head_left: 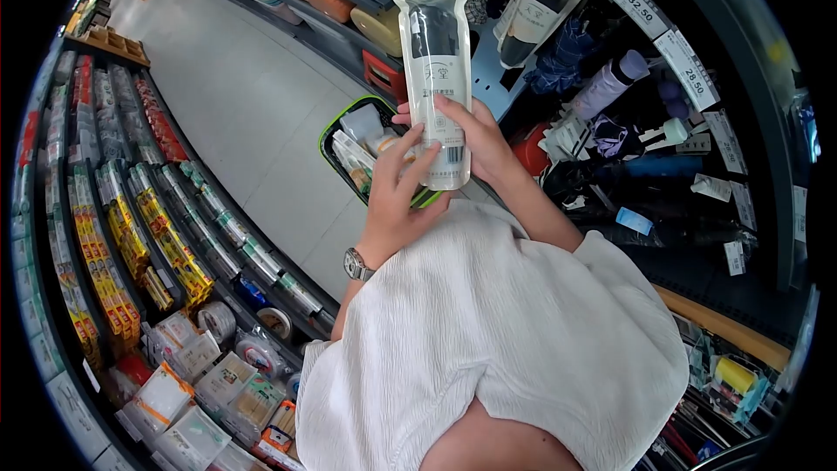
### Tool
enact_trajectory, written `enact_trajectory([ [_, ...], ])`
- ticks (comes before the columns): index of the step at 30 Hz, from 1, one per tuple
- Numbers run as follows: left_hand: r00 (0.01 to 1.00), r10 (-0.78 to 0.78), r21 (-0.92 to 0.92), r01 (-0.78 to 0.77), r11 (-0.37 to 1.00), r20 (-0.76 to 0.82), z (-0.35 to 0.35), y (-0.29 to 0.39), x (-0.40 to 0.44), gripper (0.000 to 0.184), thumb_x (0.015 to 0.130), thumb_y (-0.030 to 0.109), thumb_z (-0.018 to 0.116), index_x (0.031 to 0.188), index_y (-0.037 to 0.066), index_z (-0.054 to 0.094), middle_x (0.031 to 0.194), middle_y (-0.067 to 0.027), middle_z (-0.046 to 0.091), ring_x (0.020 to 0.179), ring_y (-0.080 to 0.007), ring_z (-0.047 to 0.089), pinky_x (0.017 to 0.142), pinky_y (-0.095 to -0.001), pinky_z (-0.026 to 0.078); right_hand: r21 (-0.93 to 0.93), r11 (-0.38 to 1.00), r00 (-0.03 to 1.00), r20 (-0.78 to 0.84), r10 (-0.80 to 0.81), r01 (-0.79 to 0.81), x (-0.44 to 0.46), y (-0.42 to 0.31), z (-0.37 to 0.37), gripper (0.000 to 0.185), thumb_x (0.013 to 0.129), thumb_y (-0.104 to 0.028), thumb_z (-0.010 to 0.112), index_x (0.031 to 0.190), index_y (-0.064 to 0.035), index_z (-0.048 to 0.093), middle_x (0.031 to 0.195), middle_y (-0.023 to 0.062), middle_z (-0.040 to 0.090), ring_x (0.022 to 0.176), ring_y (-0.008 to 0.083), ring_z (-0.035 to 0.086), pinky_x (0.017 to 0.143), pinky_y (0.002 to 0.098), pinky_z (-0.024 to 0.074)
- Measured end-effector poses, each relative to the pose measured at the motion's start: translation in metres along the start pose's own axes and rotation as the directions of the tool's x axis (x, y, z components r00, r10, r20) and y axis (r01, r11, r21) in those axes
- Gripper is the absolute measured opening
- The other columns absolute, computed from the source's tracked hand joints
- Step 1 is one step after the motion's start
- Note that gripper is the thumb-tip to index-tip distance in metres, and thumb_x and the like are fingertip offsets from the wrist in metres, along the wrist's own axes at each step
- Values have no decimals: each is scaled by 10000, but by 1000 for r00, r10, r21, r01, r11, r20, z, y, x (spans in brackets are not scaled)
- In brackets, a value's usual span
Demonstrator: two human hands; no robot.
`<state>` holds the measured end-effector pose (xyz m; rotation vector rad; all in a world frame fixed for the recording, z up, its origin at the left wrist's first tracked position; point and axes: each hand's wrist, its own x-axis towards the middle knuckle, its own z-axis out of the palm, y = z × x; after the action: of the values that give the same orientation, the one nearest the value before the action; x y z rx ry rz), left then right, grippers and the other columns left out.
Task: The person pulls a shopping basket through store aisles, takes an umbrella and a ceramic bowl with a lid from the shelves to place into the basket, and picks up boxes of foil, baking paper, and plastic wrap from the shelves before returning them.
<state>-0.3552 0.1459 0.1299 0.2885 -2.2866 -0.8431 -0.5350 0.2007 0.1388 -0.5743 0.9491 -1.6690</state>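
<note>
A folded black umbrella in a clear pouch with a white label is held upright in front of my chest. My right hand grips the pouch from its right side, thumb across the front and fingertips showing behind its left edge. My left hand, below a wristwatch, has its fingers against the lower front of the pouch. A shopping basket with a green rim stands beyond my hands, partly hidden by them, with packaged goods inside. Another pouched dark umbrella hangs on the right-hand shelf.
At the right, a shelf holds several folded umbrellas, including a lilac one, under price tags. A shelf of packaged goods lines the left. The grey tiled floor runs between them.
</note>
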Motion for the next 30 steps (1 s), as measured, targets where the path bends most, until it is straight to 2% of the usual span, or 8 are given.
enact_trajectory([
  [4, 997, -25, -110, 17, 994, -74, 1, -1, 0, 724, 687, 10, 852, 1362, 67, 596, 1441, -170, 557, 1302, -354, 561, 1086, -430, 458, 74, 996, 999, -9, 41, -41, 0, 1, 2, 488, 1091, -291, 468, 1409, 79, 494, 1249, 231, 670, 1172, 339, 678, 961, 439, 588],
  [7, 996, -39, -114, 30, 993, -79, 1, -3, 0, 724, 696, -30, 837, 1365, 45, 571, 1433, -172, 573, 1303, -349, 569, 1095, -428, 453, 90, 995, 999, -18, 47, -45, 2, 2, 0, 479, 1090, -281, 474, 1402, 82, 496, 1248, 232, 671, 1167, 340, 681, 960, 441, 590],
  [17, 990, -101, -218, 77, 973, -102, 12, -14, -6, 725, 738, -34, 840, 1387, 25, 522, 1438, -175, 575, 1333, -336, 552, 1094, -421, 457, 65, 997, 998, -46, 39, -36, 4, 8, -6, 474, 1082, -281, 500, 1385, 83, 508, 1234, 238, 676, 1152, 338, 689, 957, 441, 594],
  [23, 992, -93, -277, 65, 959, -90, 24, -22, -8, 809, 739, -7, 861, 1436, 12, 450, 1486, -174, 529, 1324, -322, 553, 1055, -404, 474, 60, 998, 996, -86, 24, -19, -1, 4, -9, 478, 1068, -286, 523, 1379, 77, 511, 1225, 233, 681, 1132, 327, 699, 911, 433, 614],
  [26, 992, -114, -296, 92, 951, -59, 24, -22, -3, 897, 753, 22, 865, 1499, 3, 367, 1508, -179, 498, 1313, -316, 558, 1055, -399, 471, 40, 999, 990, -143, 19, -14, -2, 5, -9, 447, 1059, -253, 550, 1377, 59, 518, 1207, 225, 688, 1095, 308, 713, 872, 427, 626],
  [28, 984, -139, -280, 166, 946, 111, 15, -16, 11, 972, 778, 55, 859, 1557, 1, 281, 1508, -206, 476, 1314, -308, 556, 1060, -405, 469, -276, 960, 967, -227, -117, 51, 1, 15, -10, 421, 1057, -236, 575, 1380, 31, 530, 1244, 189, 674, 1116, 238, 692, 900, 369, 598],
  [29, 984, -136, -282, 163, 945, 112, 13, -14, 13, 972, 778, 55, 859, 1557, 1, 281, 1508, -206, 476, 1314, -308, 556, 1060, -405, 469, -277, 959, 966, -229, -119, 53, 3, 22, -11, 421, 1057, -236, 575, 1380, 31, 530, 1244, 189, 674, 1116, 238, 692, 900, 369, 598],
  [30, 978, -157, -293, 191, 937, 136, 11, -11, 14, 1004, 795, 73, 854, 1578, 4, 230, 1506, -210, 462, 1317, -301, 551, 1068, -407, 464, -417, 904, 952, -228, -206, 96, 5, 29, -10, 436, 1065, -235, 573, 1409, 25, 514, 1283, 164, 655, 1149, 198, 658, 940, 339, 561],
])
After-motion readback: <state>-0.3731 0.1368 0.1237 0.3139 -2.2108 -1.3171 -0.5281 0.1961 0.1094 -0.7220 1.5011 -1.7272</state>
